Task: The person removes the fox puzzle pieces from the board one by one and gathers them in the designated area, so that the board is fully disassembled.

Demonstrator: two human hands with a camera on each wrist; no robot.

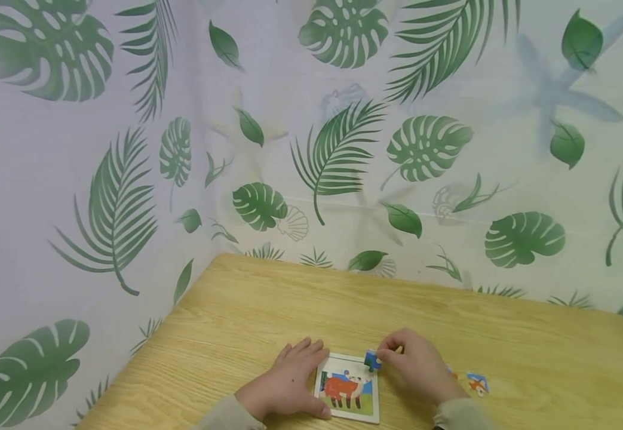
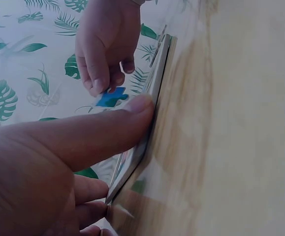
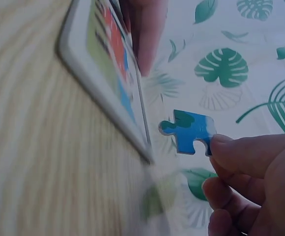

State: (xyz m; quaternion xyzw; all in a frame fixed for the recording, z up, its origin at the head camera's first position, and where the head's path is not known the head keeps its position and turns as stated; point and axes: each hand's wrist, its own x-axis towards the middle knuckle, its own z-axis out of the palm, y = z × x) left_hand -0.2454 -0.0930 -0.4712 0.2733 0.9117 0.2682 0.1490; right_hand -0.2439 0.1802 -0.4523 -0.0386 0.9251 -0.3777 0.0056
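In the head view a small jigsaw board point(image 1: 346, 416) with a pale frame lies on the table, its lower part filled with a red-brown animal on grass. The left hand point(image 1: 292, 377) rests along its left side, fingers extended, thumb at the near left corner. A blue jigsaw piece point(image 3: 189, 132) with a green patch, one knob and a notch shows in the right wrist view. Thumb and forefinger of the right hand point(image 1: 416, 367) pinch it by one edge, over the board's far right corner. The board's upper strip is bare and pale.
Right of the right hand lies a loose jigsaw piece point(image 1: 478, 384) with an orange animal on blue. Another orange piece point(image 1: 453, 373) peeks out from behind the right forearm. The wooden table point(image 1: 225, 334) meets a leaf-printed cloth point(image 1: 338, 233) at its back and left edges.
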